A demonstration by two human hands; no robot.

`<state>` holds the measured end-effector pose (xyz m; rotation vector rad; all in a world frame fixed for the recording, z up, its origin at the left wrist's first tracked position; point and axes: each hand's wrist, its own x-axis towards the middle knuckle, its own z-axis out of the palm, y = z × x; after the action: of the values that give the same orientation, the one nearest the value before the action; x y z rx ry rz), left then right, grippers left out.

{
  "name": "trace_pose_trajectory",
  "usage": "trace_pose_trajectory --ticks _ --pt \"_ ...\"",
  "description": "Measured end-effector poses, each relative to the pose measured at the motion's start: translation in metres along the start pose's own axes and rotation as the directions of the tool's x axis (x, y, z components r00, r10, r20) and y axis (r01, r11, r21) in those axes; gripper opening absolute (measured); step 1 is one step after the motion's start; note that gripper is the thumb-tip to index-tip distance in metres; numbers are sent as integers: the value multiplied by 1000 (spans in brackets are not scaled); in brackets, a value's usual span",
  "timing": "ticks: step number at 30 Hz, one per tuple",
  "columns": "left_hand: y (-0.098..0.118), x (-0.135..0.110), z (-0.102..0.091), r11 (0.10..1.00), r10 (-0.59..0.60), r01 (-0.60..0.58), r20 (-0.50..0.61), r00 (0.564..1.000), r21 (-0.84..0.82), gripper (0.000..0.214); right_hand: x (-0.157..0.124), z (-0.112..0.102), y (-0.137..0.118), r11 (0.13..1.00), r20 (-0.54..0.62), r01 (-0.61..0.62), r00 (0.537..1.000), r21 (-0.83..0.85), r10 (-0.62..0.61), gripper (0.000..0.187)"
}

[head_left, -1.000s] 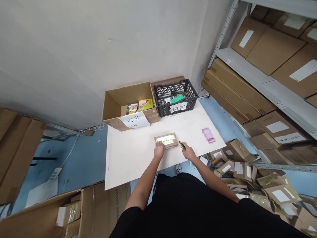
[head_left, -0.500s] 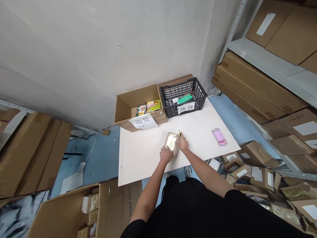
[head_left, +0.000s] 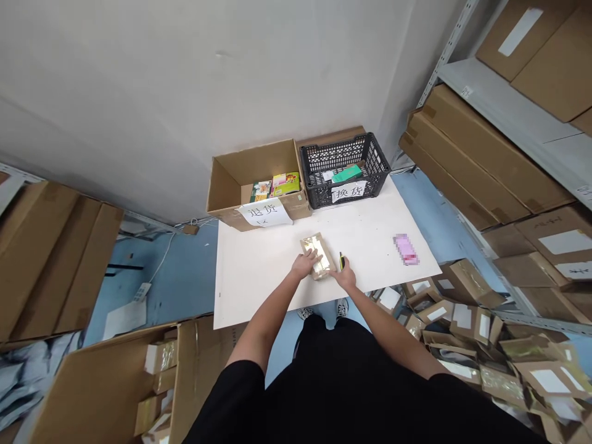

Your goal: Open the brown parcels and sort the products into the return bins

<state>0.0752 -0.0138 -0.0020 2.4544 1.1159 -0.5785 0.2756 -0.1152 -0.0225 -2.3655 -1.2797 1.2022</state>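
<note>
A small brown cardboard package (head_left: 319, 254) with shiny tape lies on the white table (head_left: 259, 277), near its front edge. My left hand (head_left: 304, 265) rests on the package's left side with fingers pressed on its top. My right hand (head_left: 345, 277) sits just right of the package and is closed on a small yellow-and-black cutter (head_left: 341, 260) that points away from me.
At the table's back stand an open cardboard box (head_left: 231, 179) with colourful packs and a black plastic crate (head_left: 324, 163), both with paper labels. A pink item (head_left: 406, 248) lies at the right. Shelves of cartons rise at the right; small parcels litter the floor.
The package has been turned and now lies angled the other way. My right hand has pulled back from its far end to its right side, still holding the cutter.
</note>
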Motion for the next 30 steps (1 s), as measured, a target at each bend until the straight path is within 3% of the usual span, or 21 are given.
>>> trace_pose_trajectory --ticks 3,7,11,14,16,24,30 --pt "24 0 13 975 -220 220 -76 973 -3 78 30 -20 -14 996 -127 -58 990 71 67 106" --pt "48 -5 33 934 -355 356 -140 924 -16 78 58 -46 -29 993 -151 81 986 82 -68 90" --pt "51 -5 46 913 -407 399 -171 897 -79 74 39 -49 -12 978 -38 170 985 118 -166 66" --pt "53 -1 52 894 -446 429 -170 879 -131 76 15 -44 7 976 121 166 975 143 -184 63" --pt "55 1 55 885 -462 443 -164 871 -140 77 6 -42 14 972 168 153 969 176 -183 62" --pt "53 6 57 884 -465 446 -176 868 -138 80 18 -45 3 964 171 158 966 214 -196 61" --pt "53 7 56 880 -472 453 -170 865 -141 76 17 -44 9 940 178 114 968 321 -178 61"
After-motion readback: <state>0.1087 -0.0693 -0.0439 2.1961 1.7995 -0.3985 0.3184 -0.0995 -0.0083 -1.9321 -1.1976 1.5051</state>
